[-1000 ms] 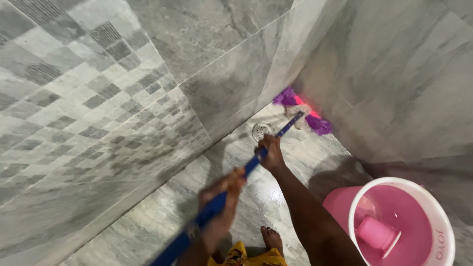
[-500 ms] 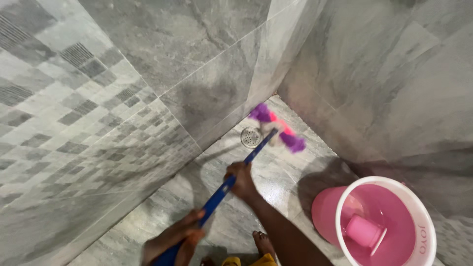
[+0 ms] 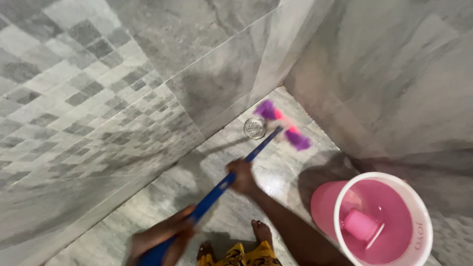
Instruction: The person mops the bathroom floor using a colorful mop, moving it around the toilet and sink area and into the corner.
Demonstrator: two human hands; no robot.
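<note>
Both hands grip the long blue broom handle (image 3: 231,180). Left hand (image 3: 162,236), blurred, fingers wrapped shut around the lower end of the handle near the bottom edge of the view. Right hand (image 3: 242,176) closed around the handle further up, about mid-shaft, arm running back toward bottom right. Two bare feet (image 3: 261,230) stand on the wet grey marbled floor tiles (image 3: 162,212), above a bit of yellow patterned cloth (image 3: 246,256) at the bottom edge. At right sits a pink plastic bucket with a white rim (image 3: 423,216), holding water and a pink plastic mug (image 3: 362,225) lying inside it. Handle slants up and right to the purple and pink broom head (image 3: 286,125), which rests on the floor near the far corner. Round metal floor drain (image 3: 254,127) lies just beside the head, on its left. Grey checker-patterned wall tiles (image 3: 74,98) at left, plain grey marbled wall tiles (image 3: 394,74) at right, meeting behind the broom head.
</note>
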